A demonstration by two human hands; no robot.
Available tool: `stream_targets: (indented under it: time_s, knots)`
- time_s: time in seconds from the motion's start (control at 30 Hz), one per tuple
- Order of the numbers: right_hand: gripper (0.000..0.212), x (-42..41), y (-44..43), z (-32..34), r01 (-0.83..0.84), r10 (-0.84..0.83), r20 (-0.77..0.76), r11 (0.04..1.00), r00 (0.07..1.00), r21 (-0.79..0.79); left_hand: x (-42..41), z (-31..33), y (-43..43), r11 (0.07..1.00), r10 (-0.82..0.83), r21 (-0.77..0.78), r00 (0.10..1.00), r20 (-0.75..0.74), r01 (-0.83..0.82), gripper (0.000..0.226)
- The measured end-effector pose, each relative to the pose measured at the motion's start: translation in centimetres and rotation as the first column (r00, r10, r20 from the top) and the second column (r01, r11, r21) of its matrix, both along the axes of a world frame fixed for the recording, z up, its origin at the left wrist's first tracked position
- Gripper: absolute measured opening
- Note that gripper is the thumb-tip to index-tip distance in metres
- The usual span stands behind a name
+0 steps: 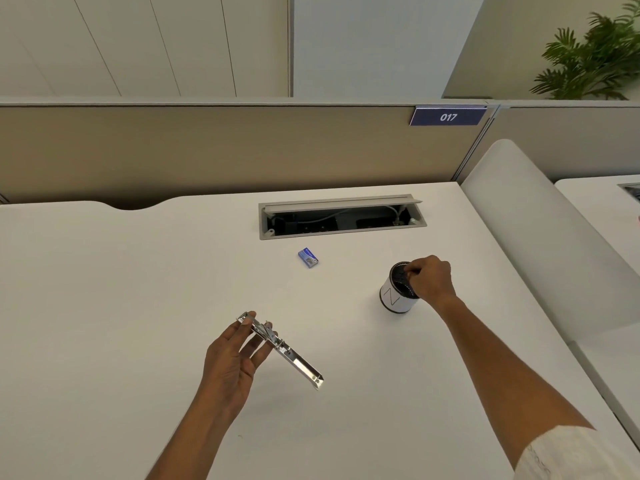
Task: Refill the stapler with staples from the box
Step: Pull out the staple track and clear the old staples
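My left hand holds a shiny metal stapler, swung open flat, a little above the white desk; the fingertips grip its far end while the long arm sticks out to the right. A small blue staple box lies closed on the desk farther back, apart from both hands. My right hand is over the rim of a white cylindrical cup with a black mesh lining, its fingertips curled and pinched together at the cup's mouth. Whether they hold anything is hidden.
An open cable tray is sunk into the desk behind the staple box. A beige partition with a "017" sign closes the back. A white curved divider borders the right side; a plant stands beyond.
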State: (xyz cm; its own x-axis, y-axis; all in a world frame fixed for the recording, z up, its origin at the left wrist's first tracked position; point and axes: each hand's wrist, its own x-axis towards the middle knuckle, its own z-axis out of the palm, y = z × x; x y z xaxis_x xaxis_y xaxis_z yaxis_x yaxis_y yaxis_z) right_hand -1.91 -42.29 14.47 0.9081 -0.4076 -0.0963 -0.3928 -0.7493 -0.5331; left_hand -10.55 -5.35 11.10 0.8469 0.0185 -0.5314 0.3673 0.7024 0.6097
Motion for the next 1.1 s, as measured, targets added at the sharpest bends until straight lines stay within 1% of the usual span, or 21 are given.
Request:
stream_targets:
  time_s: [0.13,0.23,0.3,0.4,0.47,0.53,0.6,0.67,0.73,0.8,0.87,0.9,0.93,1.03,1.1]
  knots:
    - [0.030,0.4,-0.2,-0.4,-0.062,0.059,-0.035,0.996,0.998,-0.070,-0.1,-0.1,0.1,1.000,0.018,0.002,1.000,-0.002,-0.018,0.013]
    - [0.032,0.3,-0.3,-0.6,-0.074,0.072,-0.020,0.991,0.997,-0.111,-0.1,-0.1,0.2,1.000,0.022,0.000,1.000,-0.006,-0.022,0.013]
    - [0.031,0.1,-0.2,-0.4,-0.052,0.058,0.050,0.992,0.997,-0.117,-0.1,0.0,0.3,1.000,0.025,-0.004,1.000,-0.003,-0.025,0.013]
    - [0.024,-0.5,1.2,0.3,-0.032,0.051,0.214,0.995,0.976,-0.092,0.1,0.3,0.3,0.999,0.035,-0.005,0.999,0.001,-0.035,0.013]
    - [0.021,-1.3,3.0,1.1,-0.074,0.083,0.316,0.996,0.945,-0.041,0.3,0.6,0.2,0.999,0.039,-0.001,0.999,0.005,-0.039,0.012]
    - [0.017,-2.4,5.4,1.7,-0.150,0.131,0.366,0.988,0.921,0.022,0.6,1.0,0.1,0.999,0.048,0.001,0.999,0.005,-0.048,0.010]
    - [0.011,-4.0,8.0,2.2,-0.231,0.168,0.350,0.961,0.922,0.149,0.9,1.5,-0.1,0.998,0.057,-0.004,0.998,0.006,-0.057,0.010]
    - [0.009,-5.5,11.0,2.5,-0.340,0.262,0.263,0.886,0.928,0.314,1.2,1.9,0.0,0.997,0.077,-0.014,0.997,0.014,-0.077,0.010]
    - [0.024,-7.0,13.5,2.6,-0.419,0.388,0.161,0.803,0.907,0.425,1.5,2.3,0.1,0.995,0.103,-0.022,0.995,0.015,-0.102,0.009]
    - [0.041,-8.1,15.3,2.2,-0.447,0.463,0.099,0.744,0.881,0.496,1.9,2.5,0.3,0.990,0.139,-0.020,0.990,0.016,-0.138,0.009]
    - [0.050,-8.6,16.3,1.6,-0.474,0.501,0.082,0.736,0.862,0.483,2.1,2.7,0.4,0.983,0.180,-0.026,0.983,0.018,-0.180,0.008]
    - [0.050,-8.7,16.8,1.4,-0.495,0.514,0.094,0.738,0.853,0.459,2.2,2.7,0.6,0.979,0.202,-0.035,0.979,0.020,-0.201,0.008]
    - [0.046,-8.7,17.1,1.2,-0.513,0.517,0.121,0.740,0.848,0.435,2.3,2.7,0.8,0.974,0.221,-0.048,0.975,0.021,-0.220,0.008]
    - [0.021,-8.1,17.7,0.7,-0.530,0.486,0.213,0.762,0.848,0.373,2.6,2.8,1.3,0.962,0.260,-0.087,0.965,0.021,-0.257,0.007]
    - [0.013,-7.6,18.0,0.4,-0.549,0.494,0.238,0.765,0.836,0.338,2.8,2.7,1.6,0.957,0.277,-0.098,0.961,0.010,-0.274,0.006]
